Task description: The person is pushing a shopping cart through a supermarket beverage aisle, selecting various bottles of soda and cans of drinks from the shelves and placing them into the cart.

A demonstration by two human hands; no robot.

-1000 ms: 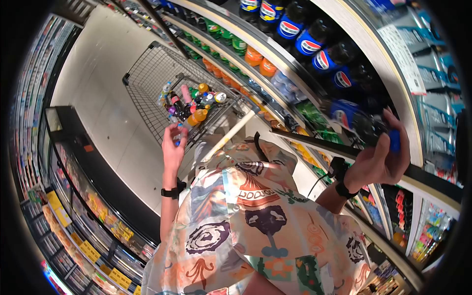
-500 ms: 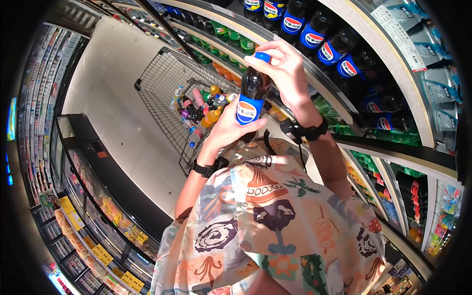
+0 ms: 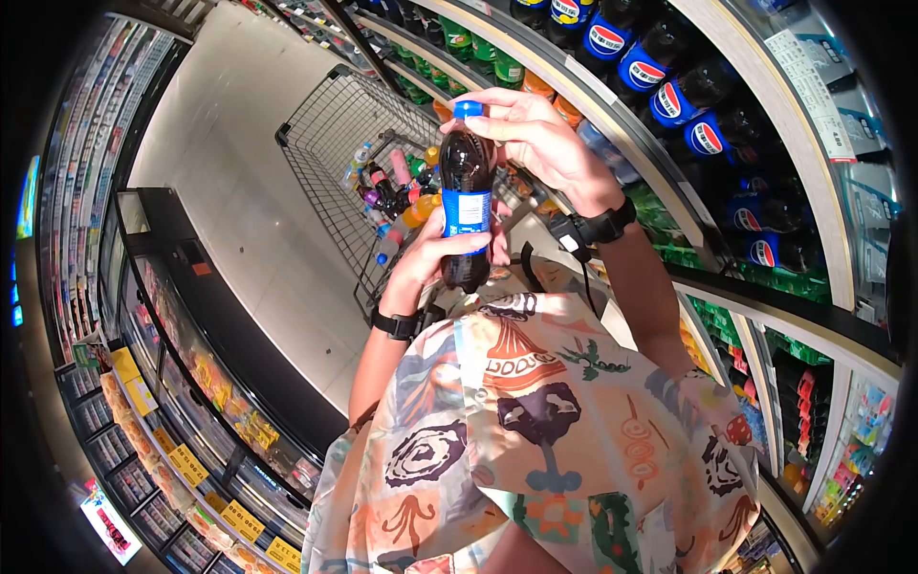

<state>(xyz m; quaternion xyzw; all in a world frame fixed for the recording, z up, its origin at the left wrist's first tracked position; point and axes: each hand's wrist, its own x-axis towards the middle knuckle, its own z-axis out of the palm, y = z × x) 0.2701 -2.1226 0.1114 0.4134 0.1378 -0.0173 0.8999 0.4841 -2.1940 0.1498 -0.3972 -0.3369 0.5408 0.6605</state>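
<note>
A dark cola bottle (image 3: 467, 165) with a blue cap and blue label stands nearly upright in front of me. My left hand (image 3: 424, 258) is wrapped around its lower half, with the thumb across the label. At the top, my right hand (image 3: 545, 139) has its thumb and fingers at the blue cap. A white printed panel of the label faces me. Behind the bottle is a wire shopping cart (image 3: 320, 129) with several drink bottles of various colours lying in it.
On my right, a shelf (image 3: 669, 182) holds rows of cola bottles (image 3: 639, 69), with green bottles (image 3: 459, 40) farther along. A dark chiller case (image 3: 206, 277) with packaged goods runs along the left. Pale aisle floor (image 3: 220, 124) lies between.
The cola bottle has turned, so its round logo has given way to the printed panel. Both hands have shifted slightly left with it, and more of the bottle's base shows.
</note>
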